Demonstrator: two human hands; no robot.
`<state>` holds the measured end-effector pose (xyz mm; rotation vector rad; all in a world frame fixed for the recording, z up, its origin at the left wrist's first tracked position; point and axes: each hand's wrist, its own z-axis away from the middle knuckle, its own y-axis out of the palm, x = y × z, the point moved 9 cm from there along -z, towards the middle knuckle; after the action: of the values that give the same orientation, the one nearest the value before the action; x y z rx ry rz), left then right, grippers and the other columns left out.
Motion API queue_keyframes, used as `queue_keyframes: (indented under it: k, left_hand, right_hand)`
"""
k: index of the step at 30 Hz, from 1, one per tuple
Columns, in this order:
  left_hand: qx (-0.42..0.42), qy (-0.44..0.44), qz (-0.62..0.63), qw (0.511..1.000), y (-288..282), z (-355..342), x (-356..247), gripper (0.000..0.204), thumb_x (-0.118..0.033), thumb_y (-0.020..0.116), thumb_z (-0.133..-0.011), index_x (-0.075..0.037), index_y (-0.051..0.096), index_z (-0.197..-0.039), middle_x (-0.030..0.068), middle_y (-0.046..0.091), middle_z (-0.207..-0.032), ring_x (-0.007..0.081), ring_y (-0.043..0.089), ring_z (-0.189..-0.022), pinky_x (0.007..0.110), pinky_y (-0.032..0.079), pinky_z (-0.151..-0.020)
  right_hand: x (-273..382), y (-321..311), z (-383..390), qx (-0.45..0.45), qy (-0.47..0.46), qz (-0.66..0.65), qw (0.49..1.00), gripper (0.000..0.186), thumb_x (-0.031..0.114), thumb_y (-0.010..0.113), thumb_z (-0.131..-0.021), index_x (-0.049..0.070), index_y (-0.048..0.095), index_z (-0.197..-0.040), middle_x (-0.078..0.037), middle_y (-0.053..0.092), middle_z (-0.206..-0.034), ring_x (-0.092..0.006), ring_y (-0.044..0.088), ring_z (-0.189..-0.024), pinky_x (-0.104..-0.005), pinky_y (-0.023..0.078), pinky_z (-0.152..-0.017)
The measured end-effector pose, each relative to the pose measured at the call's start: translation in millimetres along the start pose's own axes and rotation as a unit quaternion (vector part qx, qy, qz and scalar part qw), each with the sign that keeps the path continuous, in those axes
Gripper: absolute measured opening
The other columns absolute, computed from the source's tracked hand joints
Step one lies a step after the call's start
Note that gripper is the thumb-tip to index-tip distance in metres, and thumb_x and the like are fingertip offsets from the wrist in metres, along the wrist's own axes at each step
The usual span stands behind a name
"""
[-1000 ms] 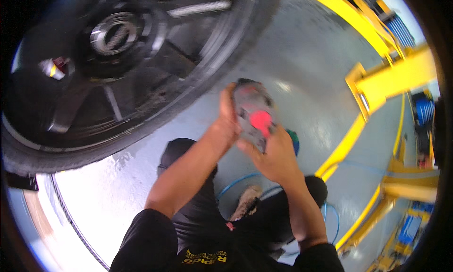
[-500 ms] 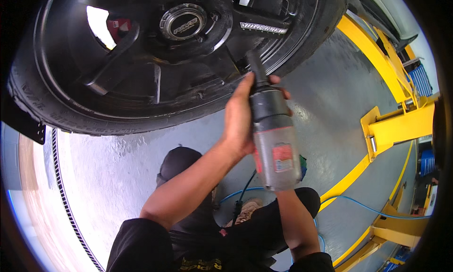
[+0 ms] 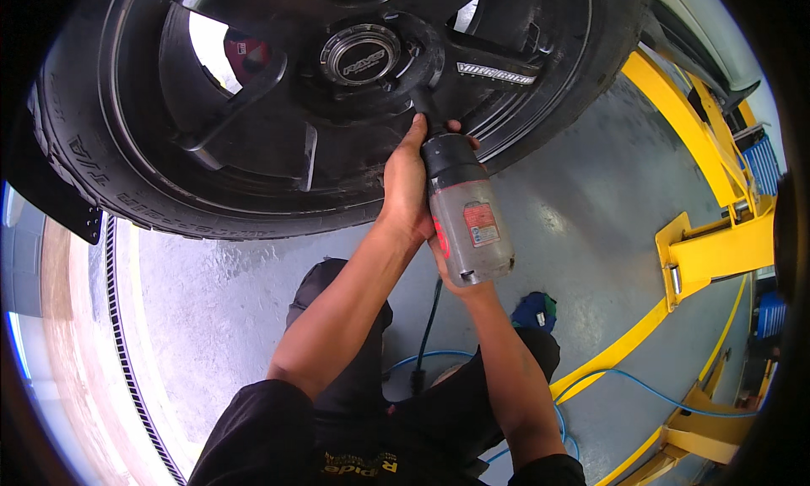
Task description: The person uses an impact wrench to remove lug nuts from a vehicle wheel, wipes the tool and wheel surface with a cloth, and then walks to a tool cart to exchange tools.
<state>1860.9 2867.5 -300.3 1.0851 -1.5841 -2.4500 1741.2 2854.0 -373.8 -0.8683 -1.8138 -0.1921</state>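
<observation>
An impact wrench [image 3: 472, 224], grey with a black nose and red labels, is held in front of a black spoked wheel [image 3: 249, 144]. My left hand [image 3: 405, 186] is closed round the wrench's front part, its thumb along the near side and fingertips showing beyond. Beneath the rear of the tool, my right hand [image 3: 449, 271] grips it; its fingers and the handle are mostly hidden. The long black socket [image 3: 427, 110] points into the hub, at a lug hole right below the centre cap [image 3: 361, 62]. Whether it sits on a nut cannot be seen.
The tyre [image 3: 80, 153] hangs raised above the grey floor. Yellow lift arms [image 3: 717, 241] stand at the right. A blue air hose [image 3: 624, 380] curls over the floor near my knees. A dark blue and green cloth-like bundle [image 3: 536, 311] lies by my right knee.
Both hands have brought the impact wrench up and left, so its socket now reaches the hub by the centre cap instead of being over the outer rim. The view has shifted slightly.
</observation>
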Motion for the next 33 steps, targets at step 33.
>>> queue_keyframes:
  k: [33]
  left_hand:
    - [0.068,0.001,0.138,0.988,-27.1,-29.3,-37.1,0.043,-0.038,0.041,-0.106,-0.002,0.063,-0.116,0.0173,0.07,-0.114,0.0328,0.065,-0.099,0.045,0.053,-0.094]
  right_hand:
    - [17.0,36.0,-52.1,0.018,-0.141,0.035,0.989,0.026,0.007,0.075,-0.089,0.005,0.068,-0.114,-0.011,0.069,-0.105,-0.0278,0.065,-0.096,-0.0396,0.053,-0.083]
